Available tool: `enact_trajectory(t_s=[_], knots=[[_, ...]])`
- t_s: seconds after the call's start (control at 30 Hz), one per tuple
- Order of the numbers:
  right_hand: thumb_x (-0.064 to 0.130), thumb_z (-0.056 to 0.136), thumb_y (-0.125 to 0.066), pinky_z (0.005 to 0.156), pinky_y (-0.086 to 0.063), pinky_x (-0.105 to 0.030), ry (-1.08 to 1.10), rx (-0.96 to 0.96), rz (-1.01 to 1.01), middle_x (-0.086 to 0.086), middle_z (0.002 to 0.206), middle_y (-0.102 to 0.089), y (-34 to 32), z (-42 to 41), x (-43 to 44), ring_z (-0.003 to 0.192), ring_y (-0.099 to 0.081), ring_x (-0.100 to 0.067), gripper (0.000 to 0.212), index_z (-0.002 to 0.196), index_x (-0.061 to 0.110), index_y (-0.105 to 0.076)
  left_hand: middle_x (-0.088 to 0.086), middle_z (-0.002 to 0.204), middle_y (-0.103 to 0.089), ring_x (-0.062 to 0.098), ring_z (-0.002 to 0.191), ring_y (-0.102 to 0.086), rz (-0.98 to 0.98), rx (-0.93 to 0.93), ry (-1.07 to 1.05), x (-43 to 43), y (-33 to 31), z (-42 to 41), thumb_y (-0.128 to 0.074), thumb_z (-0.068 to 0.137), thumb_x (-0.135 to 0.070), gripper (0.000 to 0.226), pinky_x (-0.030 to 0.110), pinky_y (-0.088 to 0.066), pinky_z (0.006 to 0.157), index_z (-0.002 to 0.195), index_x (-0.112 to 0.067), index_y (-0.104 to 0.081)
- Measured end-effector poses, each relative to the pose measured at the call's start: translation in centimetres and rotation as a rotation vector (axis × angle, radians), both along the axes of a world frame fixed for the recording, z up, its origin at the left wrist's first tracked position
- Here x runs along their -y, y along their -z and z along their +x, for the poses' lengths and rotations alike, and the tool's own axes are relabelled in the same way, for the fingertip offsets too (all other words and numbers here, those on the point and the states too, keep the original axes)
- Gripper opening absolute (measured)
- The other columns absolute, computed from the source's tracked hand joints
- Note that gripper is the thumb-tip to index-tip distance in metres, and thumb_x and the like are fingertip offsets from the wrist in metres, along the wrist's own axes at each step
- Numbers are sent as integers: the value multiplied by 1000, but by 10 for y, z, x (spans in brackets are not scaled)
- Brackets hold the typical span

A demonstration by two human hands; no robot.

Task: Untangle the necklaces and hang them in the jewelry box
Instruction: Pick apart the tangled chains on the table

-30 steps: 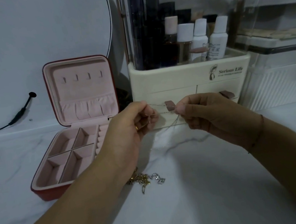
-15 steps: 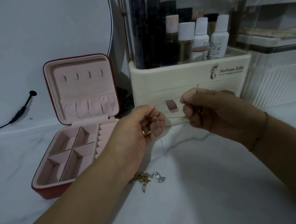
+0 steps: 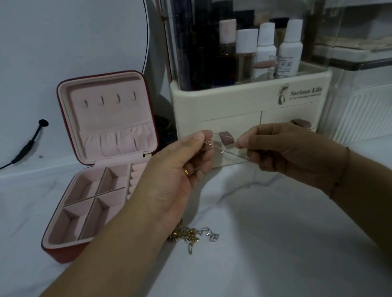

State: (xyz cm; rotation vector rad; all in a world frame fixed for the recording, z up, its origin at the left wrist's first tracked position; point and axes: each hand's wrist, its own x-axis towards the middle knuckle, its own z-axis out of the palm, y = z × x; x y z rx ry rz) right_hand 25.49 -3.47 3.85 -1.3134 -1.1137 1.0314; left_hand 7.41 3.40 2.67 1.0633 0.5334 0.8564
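Note:
A thin silver necklace chain (image 3: 230, 153) is stretched between my two hands above the white marble top. My left hand (image 3: 183, 172) pinches its left end, and my right hand (image 3: 282, 152) pinches the other end lower down. More of the chain hangs down below my right fingers. A tangle of gold and silver necklaces (image 3: 192, 236) lies on the marble under my left wrist, partly hidden by it. The red jewelry box (image 3: 61, 250) with pink lining stands open at the left. Its upright lid (image 3: 108, 117) carries a row of small hooks with nothing on them.
A cream cosmetics organizer (image 3: 242, 107) with bottles stands right behind my hands. A clear ribbed container (image 3: 372, 110) sits at the right. A round mirror (image 3: 53, 55) with a black cable (image 3: 27, 145) leans behind the box.
My hands shifted slightly. The right hand dropped a little and the left rose, so the chain now slants down to the right between them.

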Motion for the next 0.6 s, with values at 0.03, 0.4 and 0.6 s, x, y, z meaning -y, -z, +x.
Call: enact_trajectory(t_s=[0.03, 0.4, 0.6], knots=[[25, 65, -68, 48, -31, -19, -11, -13, 7, -1, 52, -49, 0, -1, 0, 49, -36, -10, 11, 67, 15, -73, -1, 79, -69, 9, 74, -64, 4, -5, 1, 0, 1, 0, -64, 74, -23, 15, 24, -54, 80, 79, -16, -77], [30, 59, -75, 53, -28, -22, -89, 87, -36, -4, 60, -40, 1, -4, 0, 55, -30, -13, 30, 76, 7, -70, 1, 72, -69, 13, 71, -67, -107, 11, -63, -4, -5, -1, -56, 90, -29, 24, 28, -55, 75, 69, -18, -56], [25, 66, -67, 54, -38, -16, -19, -26, 8, -2, 70, -62, 0, 2, -1, 54, -41, -7, 18, 73, 12, -77, -4, 48, -40, 8, 39, -32, -82, -21, -63, -3, -8, -6, -59, 86, -30, 25, 19, -37, 38, 65, -18, -50]])
